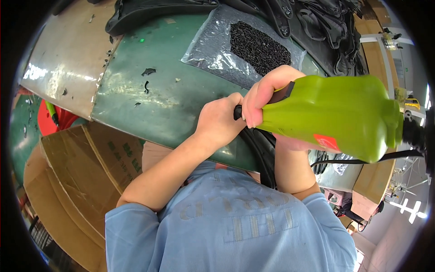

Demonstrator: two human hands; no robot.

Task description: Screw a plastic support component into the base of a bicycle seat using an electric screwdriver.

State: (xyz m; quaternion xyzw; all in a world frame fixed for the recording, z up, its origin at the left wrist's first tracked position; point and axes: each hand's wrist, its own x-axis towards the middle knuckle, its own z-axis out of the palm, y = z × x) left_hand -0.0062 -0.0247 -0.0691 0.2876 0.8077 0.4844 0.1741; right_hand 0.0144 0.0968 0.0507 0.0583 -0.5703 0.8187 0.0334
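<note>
My right hand (266, 96) is wrapped around the handle of a bright green power tool (337, 113), whose bulky body points right, with a black cord (362, 161) trailing below it. My left hand (219, 121) is closed just left of it, pinching the end of a black strap (261, 152) that hangs down toward my light blue shirt. Both hands touch each other above the near edge of the green table (172, 97). The tool's tip is hidden behind my fingers.
A clear plastic bag of small black parts (253, 47) lies on the table beyond my hands. Black bags and straps (312, 20) pile up at the back. Brown card (68, 54) covers the table's left end. Open cardboard boxes (86, 167) stand at lower left.
</note>
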